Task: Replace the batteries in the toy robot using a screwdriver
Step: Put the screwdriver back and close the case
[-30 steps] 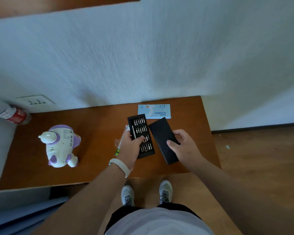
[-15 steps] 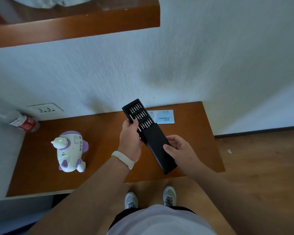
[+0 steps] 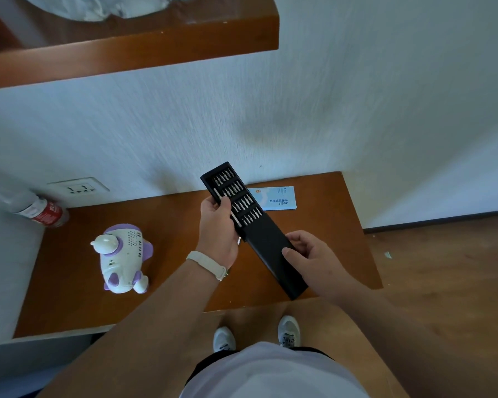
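Note:
A white and purple toy robot (image 3: 124,258) lies on the brown wooden table (image 3: 173,222) at the left. Above the table's middle I hold a black screwdriver kit in both hands. My left hand (image 3: 217,225) grips the bit tray (image 3: 236,196), which sticks out of the black sleeve (image 3: 273,254) and shows rows of metal bits and a silver screwdriver handle along its left edge. My right hand (image 3: 311,259) grips the sleeve from the right, thumb on top.
A blue and white leaflet (image 3: 278,198) lies on the table by the wall. A plastic bottle with a red label (image 3: 38,209) lies at the far left near a wall socket (image 3: 78,188). A wooden shelf (image 3: 133,50) hangs overhead. The table's front edge is just ahead of my shoes.
The tray and sleeve lay side by side on the table a second ago. Both hands have lifted them, and the tray now sits partly inside the sleeve. The camera view has tilted upward.

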Action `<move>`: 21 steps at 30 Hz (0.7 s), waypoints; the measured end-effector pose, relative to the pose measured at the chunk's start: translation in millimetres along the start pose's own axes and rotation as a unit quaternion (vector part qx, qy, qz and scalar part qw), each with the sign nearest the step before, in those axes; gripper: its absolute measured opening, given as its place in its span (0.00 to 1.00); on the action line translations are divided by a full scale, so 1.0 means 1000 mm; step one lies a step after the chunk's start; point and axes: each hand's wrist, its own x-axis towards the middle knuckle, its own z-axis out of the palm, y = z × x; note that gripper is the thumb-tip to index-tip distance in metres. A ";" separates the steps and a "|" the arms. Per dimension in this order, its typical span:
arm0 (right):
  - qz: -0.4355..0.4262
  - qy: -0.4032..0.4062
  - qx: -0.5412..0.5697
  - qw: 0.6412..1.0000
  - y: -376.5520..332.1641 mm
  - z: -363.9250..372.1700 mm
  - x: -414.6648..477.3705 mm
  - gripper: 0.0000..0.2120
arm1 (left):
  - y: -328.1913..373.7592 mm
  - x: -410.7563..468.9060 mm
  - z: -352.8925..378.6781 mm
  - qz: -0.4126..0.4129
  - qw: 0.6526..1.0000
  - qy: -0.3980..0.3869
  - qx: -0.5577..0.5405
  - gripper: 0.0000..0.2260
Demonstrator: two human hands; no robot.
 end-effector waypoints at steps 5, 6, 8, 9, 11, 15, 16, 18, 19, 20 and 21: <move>-0.009 0.009 -0.025 1.000 -0.007 0.005 -0.002 0.05 | 0.002 -0.001 0.001 0.007 1.000 0.008 -0.006 0.08; -0.007 0.012 -0.024 1.000 -0.008 0.006 -0.001 0.06 | 0.002 -0.002 0.001 0.007 1.000 0.007 -0.008 0.07; -0.008 0.017 -0.024 1.000 -0.010 0.008 0.000 0.06 | 0.002 -0.003 0.001 0.005 1.000 0.009 -0.012 0.07; -0.009 0.021 -0.021 1.000 -0.010 0.008 0.000 0.06 | 0.003 -0.003 0.000 0.004 1.000 0.012 -0.016 0.07; -0.012 0.032 -0.011 0.999 -0.009 0.010 0.000 0.05 | 0.003 -0.003 -0.001 0.004 1.000 0.018 -0.020 0.07; -0.014 0.056 0.008 0.998 -0.008 0.014 -0.001 0.05 | 0.002 -0.004 -0.001 0.007 0.999 0.035 -0.009 0.06; -0.012 0.059 0.015 0.998 -0.007 0.015 -0.001 0.05 | 0.002 -0.004 0.000 0.008 0.999 0.042 -0.006 0.06; -0.011 0.060 0.028 0.998 -0.006 0.016 -0.001 0.05 | 0.001 -0.004 0.000 0.012 0.998 0.054 0.001 0.05; -0.010 0.059 0.032 0.998 -0.006 0.017 -0.001 0.05 | 0.001 -0.005 0.001 0.016 0.998 0.061 0.008 0.05; -0.009 0.058 0.033 0.998 -0.007 0.017 -0.002 0.05 | 0.001 -0.005 0.001 0.022 0.997 0.067 0.016 0.05; -0.010 0.057 0.031 0.998 -0.007 0.018 -0.002 0.05 | 0.000 -0.005 0.002 0.031 0.997 0.071 0.027 0.05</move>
